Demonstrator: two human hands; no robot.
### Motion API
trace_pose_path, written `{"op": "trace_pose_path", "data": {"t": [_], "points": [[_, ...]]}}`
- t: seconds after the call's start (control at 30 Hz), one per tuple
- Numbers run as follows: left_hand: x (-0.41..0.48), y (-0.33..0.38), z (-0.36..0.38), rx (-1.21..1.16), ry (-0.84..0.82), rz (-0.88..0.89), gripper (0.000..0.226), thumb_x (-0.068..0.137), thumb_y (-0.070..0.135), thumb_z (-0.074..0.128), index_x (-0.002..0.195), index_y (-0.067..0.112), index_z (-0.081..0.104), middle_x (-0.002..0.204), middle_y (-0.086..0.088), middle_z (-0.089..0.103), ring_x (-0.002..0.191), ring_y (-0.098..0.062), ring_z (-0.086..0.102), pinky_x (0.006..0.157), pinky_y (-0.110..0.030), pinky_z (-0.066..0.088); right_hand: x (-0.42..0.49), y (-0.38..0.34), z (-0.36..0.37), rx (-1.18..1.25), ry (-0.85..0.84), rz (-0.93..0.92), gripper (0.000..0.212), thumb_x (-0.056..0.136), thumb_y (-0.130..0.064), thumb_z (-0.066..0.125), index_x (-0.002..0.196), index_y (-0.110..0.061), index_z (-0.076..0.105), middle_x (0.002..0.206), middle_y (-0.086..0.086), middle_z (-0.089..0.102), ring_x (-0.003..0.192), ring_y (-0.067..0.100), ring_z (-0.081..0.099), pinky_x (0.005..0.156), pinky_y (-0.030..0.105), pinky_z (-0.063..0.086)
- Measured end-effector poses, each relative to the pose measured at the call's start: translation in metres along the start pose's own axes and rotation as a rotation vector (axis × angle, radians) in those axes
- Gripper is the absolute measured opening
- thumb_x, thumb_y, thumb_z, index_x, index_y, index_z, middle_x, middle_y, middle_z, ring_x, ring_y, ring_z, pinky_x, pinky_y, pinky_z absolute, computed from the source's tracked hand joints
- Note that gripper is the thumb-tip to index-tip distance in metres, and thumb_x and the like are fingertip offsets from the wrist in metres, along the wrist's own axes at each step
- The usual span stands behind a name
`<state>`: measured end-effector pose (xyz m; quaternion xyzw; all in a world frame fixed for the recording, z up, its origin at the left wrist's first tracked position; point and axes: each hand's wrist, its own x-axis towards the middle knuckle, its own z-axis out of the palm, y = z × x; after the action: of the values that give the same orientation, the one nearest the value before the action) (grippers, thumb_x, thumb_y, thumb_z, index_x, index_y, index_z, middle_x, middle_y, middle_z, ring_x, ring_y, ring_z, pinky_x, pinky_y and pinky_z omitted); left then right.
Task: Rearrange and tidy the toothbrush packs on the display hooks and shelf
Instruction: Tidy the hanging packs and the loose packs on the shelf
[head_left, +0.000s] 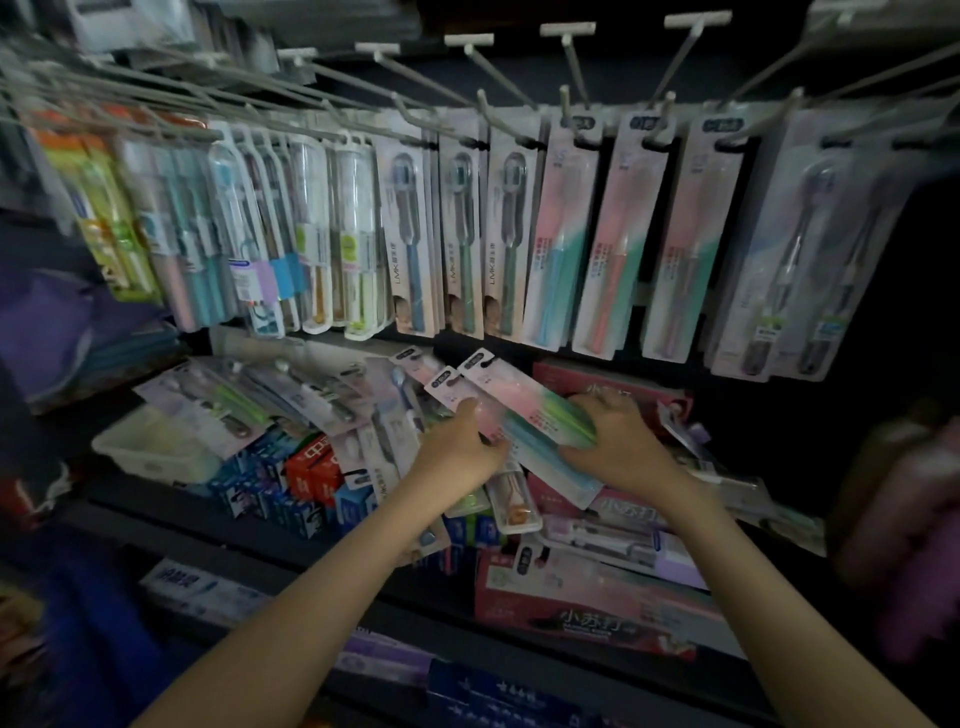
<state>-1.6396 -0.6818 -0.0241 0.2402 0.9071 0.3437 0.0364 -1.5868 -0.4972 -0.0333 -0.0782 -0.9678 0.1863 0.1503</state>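
We are holding both hands over the dark shelf (171, 512) under the hanging display. Our left hand (460, 441) is curling its fingers round the left edge of a pink-and-green flat toothbrush pack (524, 410). Our right hand (618, 441) is clamping the same pack from the right, with its fingers bent over the upper edge. The pack is lying slanted between the two hands, with its hang-hole end pointing up and to the left.

A second pink pack (445, 385) is sitting just under the first and touching it. We cannot tell whether the left hand is pinching that one too.

Below our hands, a heap of loose grey blister packs (291, 400) is spreading across the shelf, the packs overlapping at different angles. They are resting on blue toothpaste boxes (260, 491) and a small red box (311, 467). A white plastic tray (150, 449) is sitting at the left end of the heap. Long red cartons (571, 613) are lying near the front right of the shelf.

Above, grey wire display hooks (498, 70) are sticking out towards us. Three hanging pink-and-teal packs (618, 234) are dangling side by side right of the middle. Beige packs marked LMK (410, 234) are hanging just to their left, and clear tube packs (353, 228) are hanging further left. A wide grey twin pack (810, 249) is hanging at the right end.
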Motion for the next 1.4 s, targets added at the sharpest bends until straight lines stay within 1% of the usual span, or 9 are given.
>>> {"op": "trace_pose_path", "data": {"t": [0.13, 0.23, 0.33, 0.47, 0.67, 0.97, 1.1, 1.23, 1.4], "points": [[0.006, 0.003, 0.005, -0.332, 0.080, -0.111, 0.042, 0.091, 0.033, 0.057, 0.126, 0.015, 0.039, 0.089, 0.009, 0.054, 0.088, -0.013, 0.052, 0.066, -0.025, 0.043, -0.013, 0.000, 0.004, 0.057, 0.094, -0.119, 0.064, 0.079, -0.020, 0.070, 0.137, -0.016, 0.043, 0.120, 0.008, 0.044, 0.119, 0.024, 0.036, 0.092, 0.018, 0.024], [0.006, 0.006, 0.012, -0.849, 0.036, -0.181, 0.028, 0.091, 0.023, 0.061, 0.114, 0.009, 0.052, 0.109, -0.008, 0.066, 0.092, -0.017, 0.065, 0.077, -0.030, 0.056, -0.020, -0.009, 0.007, 0.098, 0.136, -0.252, 0.065, 0.077, -0.019, 0.074, 0.136, -0.014, 0.046, 0.109, -0.004, 0.041, 0.111, 0.021, 0.040, 0.087, 0.014, 0.022], [-0.003, 0.010, 0.008, -1.146, 0.110, -0.178, 0.021, 0.092, 0.005, 0.056, 0.113, 0.001, 0.056, 0.107, -0.017, 0.067, 0.087, -0.022, 0.068, 0.060, -0.025, 0.057, -0.020, -0.026, 0.011, 0.186, 0.106, -0.336, 0.059, 0.083, -0.030, 0.070, 0.135, -0.014, 0.048, 0.113, -0.008, 0.043, 0.110, 0.012, 0.039, 0.090, 0.014, 0.025], [-0.011, -0.004, -0.012, -1.136, 0.267, -0.187, 0.001, 0.094, 0.006, 0.054, 0.093, 0.006, 0.055, 0.097, -0.014, 0.065, 0.084, -0.022, 0.066, 0.060, -0.025, 0.056, -0.006, -0.034, 0.014, 0.288, 0.159, -0.161, 0.040, 0.096, -0.029, 0.050, 0.133, -0.013, 0.050, 0.120, 0.005, 0.052, 0.117, 0.021, 0.045, 0.094, 0.025, 0.034], [-0.018, -0.035, -0.045, -1.020, 0.369, -0.196, 0.022, 0.094, 0.008, 0.056, 0.113, -0.002, 0.054, 0.106, -0.017, 0.065, 0.082, -0.019, 0.067, 0.056, -0.021, 0.056, 0.008, -0.046, 0.035, -0.075, -0.039, -0.082, 0.071, 0.088, -0.040, 0.059, 0.146, -0.015, 0.026, 0.144, 0.011, 0.038, 0.130, 0.029, 0.034, 0.105, 0.036, 0.032], [-0.026, -0.042, -0.051, -0.942, 0.342, -0.152, 0.013, 0.094, 0.007, 0.055, 0.106, 0.004, 0.056, 0.094, -0.009, 0.065, 0.084, -0.021, 0.067, 0.062, -0.026, 0.057, 0.012, -0.052, 0.034, -0.105, -0.003, -0.057, 0.059, 0.089, -0.027, 0.058, 0.141, -0.017, 0.032, 0.126, 0.015, 0.055, 0.113, 0.031, 0.052, 0.085, 0.037, 0.046], [-0.022, -0.038, -0.047, -0.913, 0.324, -0.138, 0.013, 0.094, 0.007, 0.055, 0.106, 0.004, 0.056, 0.096, -0.010, 0.064, 0.082, -0.019, 0.066, 0.056, -0.021, 0.056, 0.012, -0.050, 0.032, -0.161, -0.016, -0.114, 0.040, 0.090, -0.031, 0.056, 0.127, -0.017, 0.049, 0.114, 0.013, 0.063, 0.102, 0.030, 0.059, 0.075, 0.034, 0.048], [-0.018, -0.034, -0.044, -0.912, 0.301, -0.141, 0.016, 0.094, 0.008, 0.055, 0.109, 0.003, 0.055, 0.098, -0.011, 0.065, 0.081, -0.019, 0.065, 0.059, -0.023, 0.054, 0.014, -0.055, 0.031, -0.211, -0.008, -0.107, 0.034, 0.089, -0.028, 0.055, 0.119, -0.012, 0.053, 0.109, 0.014, 0.064, 0.096, 0.031, 0.061, 0.073, 0.036, 0.050], [-0.016, -0.028, -0.048, -0.905, 0.297, -0.120, 0.019, 0.094, 0.009, 0.055, 0.111, 0.003, 0.056, 0.106, -0.014, 0.064, 0.090, -0.023, 0.066, 0.065, -0.026, 0.056, 0.007, -0.062, 0.031, -0.248, 0.098, -0.127, 0.047, 0.089, -0.028, 0.052, 0.132, -0.011, 0.043, 0.111, 0.017, 0.062, 0.100, 0.032, 0.058, 0.071, 0.035, 0.047]]}}
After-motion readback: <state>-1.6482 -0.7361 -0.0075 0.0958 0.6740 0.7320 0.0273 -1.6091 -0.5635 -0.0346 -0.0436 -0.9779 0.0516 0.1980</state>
